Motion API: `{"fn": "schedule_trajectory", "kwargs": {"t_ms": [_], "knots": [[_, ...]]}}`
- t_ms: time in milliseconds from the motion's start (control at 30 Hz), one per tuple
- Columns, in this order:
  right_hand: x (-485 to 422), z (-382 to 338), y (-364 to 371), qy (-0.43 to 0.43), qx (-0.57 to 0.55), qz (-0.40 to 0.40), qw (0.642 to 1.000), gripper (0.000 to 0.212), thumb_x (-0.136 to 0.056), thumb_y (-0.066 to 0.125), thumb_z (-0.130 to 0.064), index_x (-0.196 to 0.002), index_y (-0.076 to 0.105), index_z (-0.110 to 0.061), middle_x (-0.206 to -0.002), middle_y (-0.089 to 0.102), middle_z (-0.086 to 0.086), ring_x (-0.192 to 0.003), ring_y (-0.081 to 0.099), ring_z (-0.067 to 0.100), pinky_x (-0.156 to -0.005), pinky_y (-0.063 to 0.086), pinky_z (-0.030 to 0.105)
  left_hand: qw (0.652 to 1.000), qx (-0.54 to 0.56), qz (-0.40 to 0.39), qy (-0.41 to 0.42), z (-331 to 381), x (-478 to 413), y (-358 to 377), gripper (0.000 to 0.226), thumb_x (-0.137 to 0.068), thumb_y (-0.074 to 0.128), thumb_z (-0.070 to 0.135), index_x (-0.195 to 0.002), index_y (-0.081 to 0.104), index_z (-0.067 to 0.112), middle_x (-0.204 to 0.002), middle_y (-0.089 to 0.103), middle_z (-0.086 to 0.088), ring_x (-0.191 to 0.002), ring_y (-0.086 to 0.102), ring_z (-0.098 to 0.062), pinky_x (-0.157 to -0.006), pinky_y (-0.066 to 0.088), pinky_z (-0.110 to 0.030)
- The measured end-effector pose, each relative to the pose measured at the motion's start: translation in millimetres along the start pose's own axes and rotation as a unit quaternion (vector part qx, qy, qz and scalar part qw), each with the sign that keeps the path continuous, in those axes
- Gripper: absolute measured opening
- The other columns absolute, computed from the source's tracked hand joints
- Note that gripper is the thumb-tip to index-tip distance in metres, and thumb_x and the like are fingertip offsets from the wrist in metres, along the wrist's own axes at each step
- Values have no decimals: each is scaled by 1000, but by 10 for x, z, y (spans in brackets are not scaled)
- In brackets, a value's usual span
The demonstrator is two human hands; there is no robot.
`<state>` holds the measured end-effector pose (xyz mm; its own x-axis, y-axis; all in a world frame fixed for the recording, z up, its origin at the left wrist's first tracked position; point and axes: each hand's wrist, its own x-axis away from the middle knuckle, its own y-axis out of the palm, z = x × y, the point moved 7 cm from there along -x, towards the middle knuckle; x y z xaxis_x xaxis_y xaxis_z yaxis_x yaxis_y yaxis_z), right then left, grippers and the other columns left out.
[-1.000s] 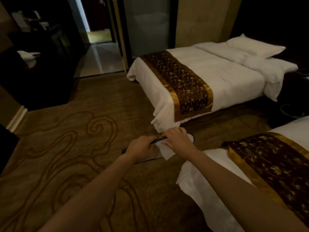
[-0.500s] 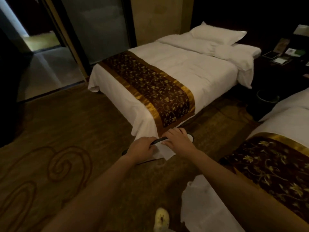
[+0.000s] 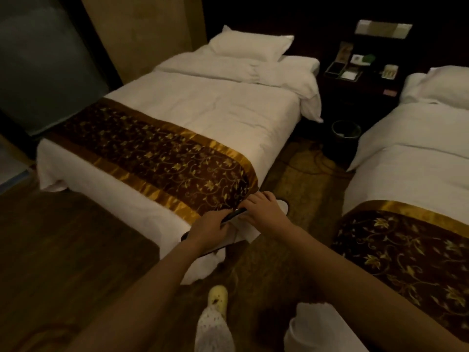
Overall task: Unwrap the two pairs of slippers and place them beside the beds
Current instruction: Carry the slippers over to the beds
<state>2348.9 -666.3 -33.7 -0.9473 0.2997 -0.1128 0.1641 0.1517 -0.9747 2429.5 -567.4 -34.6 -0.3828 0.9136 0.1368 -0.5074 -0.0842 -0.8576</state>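
Note:
Both my hands hold white slippers with dark soles [image 3: 280, 206] in front of me, at the foot corner of the left bed [image 3: 203, 107]. My left hand [image 3: 210, 231] grips the near end, where a dark sole edge shows. My right hand [image 3: 264, 210] is closed over the far part, with a white toe sticking out past its fingers. I cannot tell whether any wrapping is on them. The right bed [image 3: 416, 153] lies to the right, with a carpeted aisle [image 3: 291, 179] between the two beds.
A dark waste bin [image 3: 345, 134] stands at the far end of the aisle, below a dark nightstand [image 3: 355, 80] with small items. Both beds carry brown and gold runners [image 3: 157, 158]. My foot in a pale shoe [image 3: 217, 298] is on the carpet below.
The view has swung to the right and nearer the aisle, bringing the nightstand, bin and right bed into sight. My hands keep the same grip on the slippers.

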Motion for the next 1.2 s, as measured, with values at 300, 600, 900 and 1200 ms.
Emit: {"fn": "schedule_trajectory", "kwargs": {"t_ms": [300, 600, 900, 1200], "knots": [[-1041, 881, 61, 124, 41, -14, 991, 27, -91, 48, -26, -117, 52, -21, -119, 53, 2, -118, 42, 24, -106, 21, 39, 991, -23, -108, 77, -275, -1772, -137, 24, -89, 46, 19, -109, 58, 18, -91, 65, -7, -76, 60, -24, -61, 45, -34], [-1251, 1897, 41, 197, 49, -81, 976, 25, -91, 44, -24, -115, 52, -17, -124, 51, 6, -122, 40, 27, -108, 19, 41, 965, 12, -227, 129, 152, -2872, 264, 18, -87, 49, 24, -97, 57, 11, -82, 58, -5, -78, 59, -30, -58, 38, -30], [-1804, 3187, 114, 183, 112, -56, 975, 34, -89, 49, -17, -123, 52, -18, -133, 52, 4, -135, 34, 24, -116, -5, 49, 976, 63, -182, 98, 448, -4272, 793, 31, -94, 46, 30, -119, 54, 15, -105, 67, -12, -92, 63, -29, -68, 46, -34], [-1505, 4635, 1669, 510, -74, 84, 853, 74, -89, 50, -44, -146, 14, -14, -155, 20, 5, -144, 14, 20, -119, 8, 36, 826, 478, -170, -245, -189, -5558, 2680, 40, -91, 56, 19, -128, 51, 7, -124, 60, -14, -95, 60, -23, -69, 52, -29]]}}
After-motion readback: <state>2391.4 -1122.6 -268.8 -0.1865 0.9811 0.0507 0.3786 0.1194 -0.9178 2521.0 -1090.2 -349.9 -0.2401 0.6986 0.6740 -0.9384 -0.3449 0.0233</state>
